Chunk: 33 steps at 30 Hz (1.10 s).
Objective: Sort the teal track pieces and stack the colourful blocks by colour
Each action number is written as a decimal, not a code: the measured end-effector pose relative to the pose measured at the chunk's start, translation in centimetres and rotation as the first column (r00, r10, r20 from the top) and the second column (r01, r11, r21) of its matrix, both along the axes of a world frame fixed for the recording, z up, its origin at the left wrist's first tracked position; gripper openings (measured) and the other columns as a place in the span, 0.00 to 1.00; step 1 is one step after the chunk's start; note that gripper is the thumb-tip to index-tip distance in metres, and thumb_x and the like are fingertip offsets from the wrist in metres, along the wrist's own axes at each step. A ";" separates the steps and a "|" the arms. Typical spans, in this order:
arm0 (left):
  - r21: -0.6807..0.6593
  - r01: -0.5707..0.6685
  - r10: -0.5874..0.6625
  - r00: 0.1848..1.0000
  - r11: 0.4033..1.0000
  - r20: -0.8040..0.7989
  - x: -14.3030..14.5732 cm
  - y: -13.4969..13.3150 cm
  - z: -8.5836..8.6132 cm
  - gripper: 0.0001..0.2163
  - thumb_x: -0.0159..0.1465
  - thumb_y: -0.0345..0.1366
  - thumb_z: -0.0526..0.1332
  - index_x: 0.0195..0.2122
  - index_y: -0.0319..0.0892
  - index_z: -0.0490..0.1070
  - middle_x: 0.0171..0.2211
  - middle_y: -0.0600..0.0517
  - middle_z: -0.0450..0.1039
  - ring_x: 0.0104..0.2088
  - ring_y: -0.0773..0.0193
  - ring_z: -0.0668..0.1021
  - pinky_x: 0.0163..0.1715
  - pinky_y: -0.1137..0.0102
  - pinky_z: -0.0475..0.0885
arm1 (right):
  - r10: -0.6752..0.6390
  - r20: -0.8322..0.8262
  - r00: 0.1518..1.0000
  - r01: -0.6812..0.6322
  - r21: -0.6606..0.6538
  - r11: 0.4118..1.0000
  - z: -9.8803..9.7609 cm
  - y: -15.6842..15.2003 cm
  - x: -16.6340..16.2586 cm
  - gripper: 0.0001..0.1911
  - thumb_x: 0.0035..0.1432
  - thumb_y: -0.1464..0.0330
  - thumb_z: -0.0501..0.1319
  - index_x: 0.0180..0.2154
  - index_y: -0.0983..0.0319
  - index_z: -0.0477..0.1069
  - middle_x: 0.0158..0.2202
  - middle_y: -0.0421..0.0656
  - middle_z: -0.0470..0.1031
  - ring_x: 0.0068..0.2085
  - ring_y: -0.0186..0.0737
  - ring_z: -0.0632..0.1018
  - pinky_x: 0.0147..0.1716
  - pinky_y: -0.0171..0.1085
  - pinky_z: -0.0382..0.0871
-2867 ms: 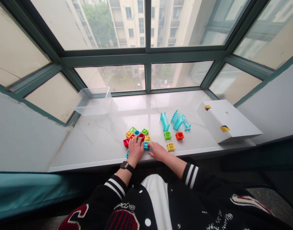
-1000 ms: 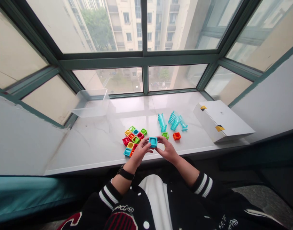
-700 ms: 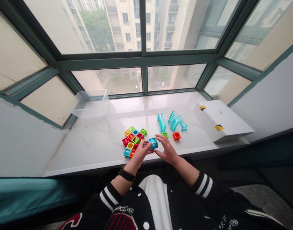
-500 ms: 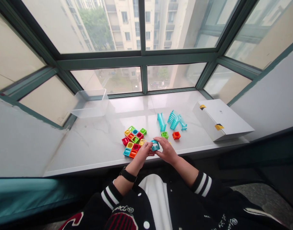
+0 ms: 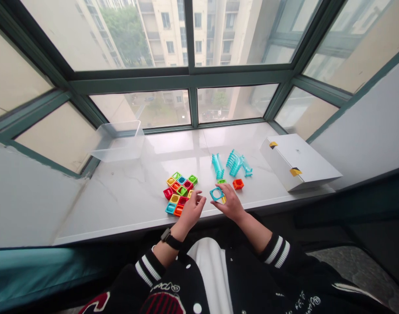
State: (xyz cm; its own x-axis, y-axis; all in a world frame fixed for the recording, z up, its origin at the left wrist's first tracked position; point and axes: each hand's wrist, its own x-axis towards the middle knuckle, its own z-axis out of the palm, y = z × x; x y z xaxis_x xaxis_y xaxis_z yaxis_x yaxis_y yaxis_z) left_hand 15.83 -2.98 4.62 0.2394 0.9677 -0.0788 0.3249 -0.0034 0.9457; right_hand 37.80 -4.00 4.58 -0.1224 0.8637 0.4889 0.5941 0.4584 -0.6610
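Note:
A blue toy block [image 5: 216, 193] with a round hole is gripped between the thumb and fingers of my right hand [image 5: 231, 203], just above the sill. Partly behind that hand show a yellow piece [image 5: 224, 199] and a green block [image 5: 221, 181]. My left hand [image 5: 192, 210] is empty, its fingers apart and slightly bent. It hovers at the right edge of a cluster of coloured blocks [image 5: 181, 191] in red, yellow, green, blue and orange, hiding some of them. An orange block [image 5: 238, 184] sits alone right of my right hand.
Clear teal track pieces [image 5: 218, 166] lie behind the blocks, a curved one [image 5: 234, 162] among them. A transparent plastic bin [image 5: 121, 150] stands at the back left of the white sill [image 5: 121, 196]. On the right is a white box [image 5: 300, 161] with yellow-black tabs. Windows rise behind.
My left hand has let go of the blue block and drawn away to the left. The block stays in my right hand, turned so its round hole faces up. The view has shifted slightly.

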 end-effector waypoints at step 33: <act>0.460 0.001 0.353 0.641 0.888 -0.681 -5.8 2.8 -6.9 0.24 0.72 0.47 0.55 0.64 0.42 0.72 0.70 0.38 0.64 0.72 0.40 0.62 0.74 0.43 0.47 | -0.408 0.345 0.846 0.516 -0.331 0.790 -10.1 -1.7 11.9 0.33 0.56 0.57 0.69 0.59 0.60 0.67 0.57 0.54 0.76 0.58 0.59 0.77 0.59 0.55 0.72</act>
State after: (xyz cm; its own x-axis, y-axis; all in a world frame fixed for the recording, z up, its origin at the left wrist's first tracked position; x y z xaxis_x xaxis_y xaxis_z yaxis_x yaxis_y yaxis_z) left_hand 10.01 -0.14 -2.26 0.0941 0.9668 0.2376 0.9339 -0.1684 0.3153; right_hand 49.65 -5.71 -5.50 0.2752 0.9561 0.1011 0.8295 -0.1830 -0.5276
